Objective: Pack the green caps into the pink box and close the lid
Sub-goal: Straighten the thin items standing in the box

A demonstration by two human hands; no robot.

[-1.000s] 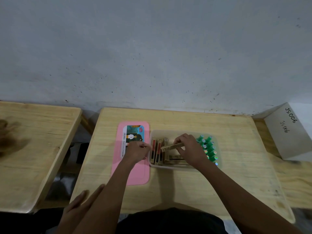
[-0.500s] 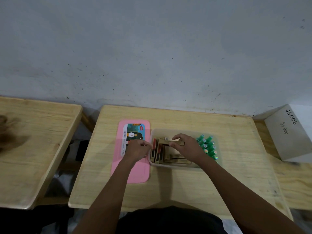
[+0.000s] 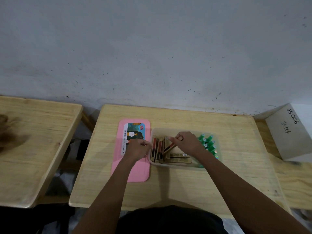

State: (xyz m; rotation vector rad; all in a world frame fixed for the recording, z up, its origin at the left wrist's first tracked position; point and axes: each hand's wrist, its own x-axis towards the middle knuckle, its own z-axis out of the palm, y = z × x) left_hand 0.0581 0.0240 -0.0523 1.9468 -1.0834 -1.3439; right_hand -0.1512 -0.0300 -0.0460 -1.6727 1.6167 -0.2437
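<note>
The left hand, curled, rests at the box's left rim over the pink lid. The right hand pinches a tilted brown pack inside. Green caps cluster at the box's right end.

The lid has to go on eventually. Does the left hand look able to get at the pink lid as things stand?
Probably yes. The left hand already sits over the pink lid, which lies flat and uncovered on the table beside the box.

The right hand is tipping its slim tan packet from flat to steep — lower end toward 7 o'clock.
</note>
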